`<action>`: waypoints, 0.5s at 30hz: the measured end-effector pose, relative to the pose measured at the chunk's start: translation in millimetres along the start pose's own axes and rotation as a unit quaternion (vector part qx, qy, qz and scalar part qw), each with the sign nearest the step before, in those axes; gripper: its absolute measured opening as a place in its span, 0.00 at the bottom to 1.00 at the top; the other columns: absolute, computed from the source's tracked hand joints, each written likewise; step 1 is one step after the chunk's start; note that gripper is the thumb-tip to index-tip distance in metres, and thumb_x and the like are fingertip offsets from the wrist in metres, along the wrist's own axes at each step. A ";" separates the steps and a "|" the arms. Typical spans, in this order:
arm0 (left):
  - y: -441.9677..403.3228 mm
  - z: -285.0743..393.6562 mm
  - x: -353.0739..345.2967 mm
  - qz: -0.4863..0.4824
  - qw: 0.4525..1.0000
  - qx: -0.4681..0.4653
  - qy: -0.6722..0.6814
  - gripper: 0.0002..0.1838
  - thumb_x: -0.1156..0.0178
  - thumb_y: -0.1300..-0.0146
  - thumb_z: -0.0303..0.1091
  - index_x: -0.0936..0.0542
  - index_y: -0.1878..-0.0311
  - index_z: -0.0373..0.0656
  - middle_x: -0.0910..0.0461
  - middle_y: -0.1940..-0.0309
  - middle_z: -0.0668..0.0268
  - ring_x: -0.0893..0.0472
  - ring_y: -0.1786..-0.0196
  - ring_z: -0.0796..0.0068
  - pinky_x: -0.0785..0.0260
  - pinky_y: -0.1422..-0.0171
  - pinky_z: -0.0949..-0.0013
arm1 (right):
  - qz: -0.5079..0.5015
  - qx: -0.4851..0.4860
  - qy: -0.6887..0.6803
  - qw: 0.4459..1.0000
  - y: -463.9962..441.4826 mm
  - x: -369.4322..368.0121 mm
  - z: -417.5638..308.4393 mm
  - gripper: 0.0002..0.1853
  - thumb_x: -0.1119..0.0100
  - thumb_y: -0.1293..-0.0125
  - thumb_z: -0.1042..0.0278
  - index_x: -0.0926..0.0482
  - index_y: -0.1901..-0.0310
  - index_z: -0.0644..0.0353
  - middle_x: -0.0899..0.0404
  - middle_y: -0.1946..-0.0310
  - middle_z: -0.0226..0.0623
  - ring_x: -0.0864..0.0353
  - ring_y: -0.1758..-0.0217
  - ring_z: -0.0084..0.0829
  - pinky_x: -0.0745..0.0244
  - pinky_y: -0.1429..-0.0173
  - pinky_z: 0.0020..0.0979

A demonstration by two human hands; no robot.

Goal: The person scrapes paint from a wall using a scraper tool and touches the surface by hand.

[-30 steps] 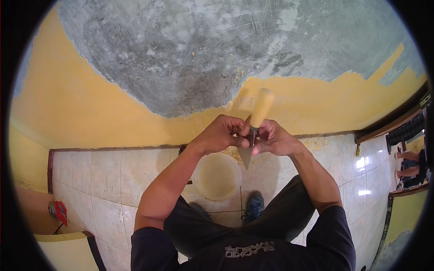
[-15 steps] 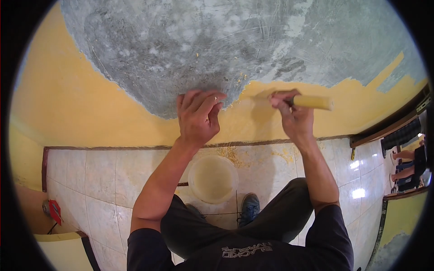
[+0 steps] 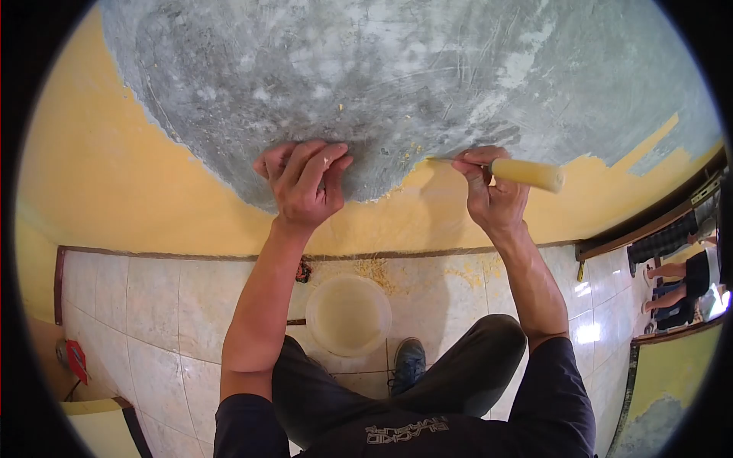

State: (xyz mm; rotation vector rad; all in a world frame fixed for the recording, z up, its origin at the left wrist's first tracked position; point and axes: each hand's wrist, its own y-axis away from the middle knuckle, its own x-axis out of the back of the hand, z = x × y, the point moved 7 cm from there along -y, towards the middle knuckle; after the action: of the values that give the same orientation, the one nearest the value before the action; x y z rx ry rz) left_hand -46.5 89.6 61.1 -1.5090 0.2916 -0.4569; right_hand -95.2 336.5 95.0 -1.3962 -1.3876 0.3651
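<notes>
My right hand (image 3: pixel 496 187) is closed around a scraper (image 3: pixel 527 173) with a pale yellow handle. The handle points right, and the thin blade, seen nearly edge-on, meets the border between yellow paint (image 3: pixel 412 217) and bare grey plaster (image 3: pixel 305 84). Further left, my left hand (image 3: pixel 304 183) rests against the wall with bent, parted fingers and holds nothing; a small pale flake sticks to one finger. Loose yellow paint flakes (image 3: pixel 414 149) cling to the plaster by the blade.
A round whitish bucket (image 3: pixel 349 349) stands on the tiled floor (image 3: pixel 160 305) between my feet. Paint scraps (image 3: pixel 374 272) lie along the wall's base. A red object (image 3: pixel 76 360) is at the far left. Through the doorway at right, another person's legs (image 3: pixel 668 286) show.
My left hand has shifted left along the wall, away from the scraper. The right hand keeps its grip, and the blade, blurred before, now shows clearly at the paint edge.
</notes>
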 end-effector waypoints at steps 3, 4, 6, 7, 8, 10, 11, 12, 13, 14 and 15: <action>0.5 -0.7 -3.3 0.038 0.999 -0.018 -0.014 0.08 0.28 0.47 0.35 0.15 0.63 0.59 0.20 0.68 0.82 0.30 0.59 0.74 0.49 0.48 0.65 | -0.012 0.019 0.004 1.000 3.8 0.4 1.8 0.06 0.32 0.37 0.76 0.22 0.64 0.63 0.17 0.69 0.38 0.17 0.70 0.31 0.25 0.69 0.28; 1.3 -2.3 -4.7 0.040 0.999 -0.018 -0.016 0.08 0.28 0.47 0.35 0.15 0.63 0.59 0.20 0.68 0.82 0.30 0.59 0.74 0.49 0.48 0.65 | -0.053 0.032 0.035 0.997 6.6 -4.9 2.6 0.06 0.33 0.35 0.78 0.22 0.61 0.64 0.16 0.68 0.39 0.17 0.68 0.26 0.24 0.69 0.23; 3.8 -2.1 -5.5 0.055 0.998 -0.029 -0.027 0.06 0.30 0.45 0.36 0.15 0.64 0.60 0.21 0.70 0.83 0.30 0.59 0.74 0.49 0.48 0.65 | -0.011 0.048 0.008 0.999 9.1 -4.8 1.6 0.06 0.34 0.35 0.79 0.23 0.61 0.64 0.17 0.68 0.39 0.16 0.67 0.26 0.24 0.69 0.23; 4.3 -2.6 -6.7 0.056 0.998 -0.029 -0.025 0.06 0.30 0.45 0.36 0.15 0.64 0.60 0.21 0.70 0.83 0.30 0.59 0.74 0.49 0.48 0.65 | 0.029 0.067 -0.018 0.997 9.9 -0.5 -0.7 0.06 0.34 0.36 0.80 0.23 0.61 0.64 0.17 0.68 0.38 0.16 0.65 0.27 0.24 0.70 0.22; 4.2 -0.8 -6.9 0.056 0.997 -0.032 -0.029 0.05 0.30 0.44 0.36 0.16 0.64 0.58 0.21 0.68 0.81 0.30 0.58 0.73 0.48 0.48 0.65 | 0.026 0.068 -0.016 0.997 10.1 0.7 -2.1 0.06 0.34 0.36 0.80 0.23 0.61 0.64 0.17 0.68 0.38 0.16 0.65 0.27 0.24 0.70 0.22; 5.8 0.8 -8.3 0.058 0.997 -0.036 -0.035 0.06 0.30 0.43 0.36 0.17 0.63 0.57 0.20 0.67 0.79 0.30 0.57 0.71 0.47 0.47 0.65 | -0.054 0.065 0.041 0.996 9.8 -9.1 -3.5 0.08 0.32 0.42 0.83 0.22 0.65 0.63 0.17 0.71 0.39 0.15 0.71 0.35 0.20 0.68 0.31; 7.5 0.5 -9.2 0.065 0.996 -0.036 -0.038 0.05 0.31 0.43 0.36 0.17 0.64 0.57 0.21 0.67 0.79 0.30 0.57 0.72 0.48 0.48 0.65 | -0.052 0.065 0.042 0.996 10.0 -10.1 -2.6 0.08 0.32 0.42 0.83 0.22 0.65 0.63 0.17 0.71 0.39 0.15 0.71 0.35 0.20 0.68 0.31; 8.0 -0.1 -11.0 0.073 0.996 -0.036 -0.040 0.04 0.32 0.42 0.37 0.18 0.64 0.57 0.21 0.67 0.79 0.31 0.58 0.72 0.48 0.48 0.65 | 0.016 0.065 0.011 0.998 9.4 -1.0 -1.4 0.09 0.32 0.45 0.85 0.23 0.65 0.63 0.17 0.71 0.40 0.14 0.70 0.35 0.19 0.68 0.31; 8.5 -0.9 -12.4 0.074 0.996 -0.035 -0.038 0.04 0.32 0.42 0.37 0.18 0.64 0.57 0.21 0.67 0.79 0.31 0.58 0.72 0.48 0.48 0.65 | 0.082 0.065 -0.018 0.994 10.9 9.3 0.0 0.11 0.32 0.47 0.86 0.23 0.65 0.63 0.17 0.71 0.40 0.14 0.69 0.35 0.19 0.68 0.31; 9.0 -0.5 -11.7 0.074 0.996 -0.034 -0.046 0.04 0.33 0.42 0.37 0.18 0.64 0.57 0.21 0.67 0.79 0.31 0.58 0.71 0.48 0.48 0.65 | 0.037 0.031 0.006 0.999 14.3 1.1 2.1 0.12 0.32 0.49 0.88 0.23 0.66 0.63 0.17 0.72 0.40 0.13 0.69 0.35 0.18 0.67 0.31; 9.5 0.5 -11.3 0.073 0.995 -0.036 -0.054 0.04 0.33 0.41 0.37 0.19 0.64 0.57 0.21 0.68 0.79 0.31 0.58 0.71 0.48 0.48 0.65 | -0.021 0.057 -0.037 0.997 12.6 -9.0 -0.9 0.13 0.30 0.52 0.88 0.23 0.67 0.63 0.17 0.72 0.38 0.13 0.70 0.36 0.18 0.68 0.31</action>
State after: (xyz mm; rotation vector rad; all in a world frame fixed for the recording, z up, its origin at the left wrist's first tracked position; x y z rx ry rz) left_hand -55.3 95.3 50.6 -1.5652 0.3332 -0.2499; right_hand -90.3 331.7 81.0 -1.2688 -1.4309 0.4651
